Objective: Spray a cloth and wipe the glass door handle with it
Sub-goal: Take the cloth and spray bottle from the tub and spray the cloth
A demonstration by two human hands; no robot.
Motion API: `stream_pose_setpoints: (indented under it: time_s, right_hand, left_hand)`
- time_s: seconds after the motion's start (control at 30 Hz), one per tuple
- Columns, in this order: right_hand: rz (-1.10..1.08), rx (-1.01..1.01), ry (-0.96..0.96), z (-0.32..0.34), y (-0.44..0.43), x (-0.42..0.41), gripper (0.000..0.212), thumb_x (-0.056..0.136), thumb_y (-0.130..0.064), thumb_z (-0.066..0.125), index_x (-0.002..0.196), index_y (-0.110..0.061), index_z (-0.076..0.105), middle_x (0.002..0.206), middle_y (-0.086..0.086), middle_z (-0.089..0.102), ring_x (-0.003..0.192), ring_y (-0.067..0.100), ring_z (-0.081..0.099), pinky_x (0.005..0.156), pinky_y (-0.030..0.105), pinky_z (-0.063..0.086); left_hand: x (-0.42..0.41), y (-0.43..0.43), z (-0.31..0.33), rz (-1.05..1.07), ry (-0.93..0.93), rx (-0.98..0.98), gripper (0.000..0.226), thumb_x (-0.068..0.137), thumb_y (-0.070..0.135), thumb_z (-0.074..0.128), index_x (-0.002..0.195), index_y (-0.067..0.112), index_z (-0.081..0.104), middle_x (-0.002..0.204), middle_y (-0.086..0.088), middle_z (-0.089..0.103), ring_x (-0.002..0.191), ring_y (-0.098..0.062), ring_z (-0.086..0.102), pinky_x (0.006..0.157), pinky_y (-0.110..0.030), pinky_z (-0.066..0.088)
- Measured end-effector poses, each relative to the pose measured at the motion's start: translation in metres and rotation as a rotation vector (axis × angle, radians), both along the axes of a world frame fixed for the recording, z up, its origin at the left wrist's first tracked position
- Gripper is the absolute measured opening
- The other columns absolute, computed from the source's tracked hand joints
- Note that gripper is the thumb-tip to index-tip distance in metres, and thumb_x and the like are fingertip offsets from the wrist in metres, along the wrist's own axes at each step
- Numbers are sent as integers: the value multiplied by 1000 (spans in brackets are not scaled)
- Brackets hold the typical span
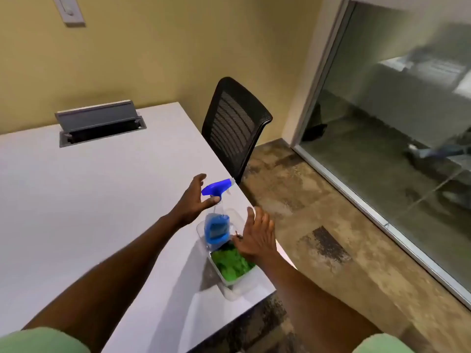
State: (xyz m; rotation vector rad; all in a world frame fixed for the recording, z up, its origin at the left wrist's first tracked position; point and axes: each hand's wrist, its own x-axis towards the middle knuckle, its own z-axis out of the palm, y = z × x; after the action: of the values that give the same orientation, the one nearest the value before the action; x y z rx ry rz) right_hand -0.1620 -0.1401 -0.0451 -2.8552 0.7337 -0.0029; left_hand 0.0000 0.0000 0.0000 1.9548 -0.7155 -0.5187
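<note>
A clear spray bottle with a blue trigger head and blue liquid stands upright in a clear plastic tub near the table's right edge. A green cloth lies crumpled in the same tub, in front of the bottle. My left hand is spread open just left of the trigger head, thumb tip close to the bottle's neck. My right hand hovers open to the right of the bottle, over the tub's far end. The door handle is not in view.
The white table has an open cable hatch at the back. A black mesh chair stands at the table's right side. A glass wall with a metal frame runs along the right, beyond patterned carpet.
</note>
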Motion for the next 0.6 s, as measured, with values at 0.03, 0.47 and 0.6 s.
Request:
stream_pose_setpoints:
  time_s: [0.03, 0.47, 0.6]
  right_hand:
    - [15, 40, 40, -8, 0, 2, 88, 83, -62, 47, 148, -12, 16, 153, 14, 21, 136, 36, 26, 111, 48, 25]
    - [-35, 89, 271, -68, 27, 17, 85, 68, -45, 62, 137, -9, 29, 127, 15, 46, 112, 29, 43, 102, 39, 35]
    - [-133, 65, 340, -74, 38, 25, 88, 69, -49, 67, 138, -9, 30, 128, 16, 47, 115, 31, 45, 100, 42, 37]
  left_hand:
    - [1, -4, -4, 7, 13, -22, 99, 70, 60, 70, 150, 19, 26, 154, 1, 36, 139, -18, 39, 109, -38, 40]
    - [11, -18, -44, -102, 375, -210, 75, 62, 37, 79, 129, 12, 56, 126, -14, 65, 120, -28, 61, 104, -44, 49]
    - [19, -25, -50, -199, 419, -198, 77, 61, 30, 82, 129, 8, 55, 123, -12, 67, 117, -19, 64, 99, -32, 52]
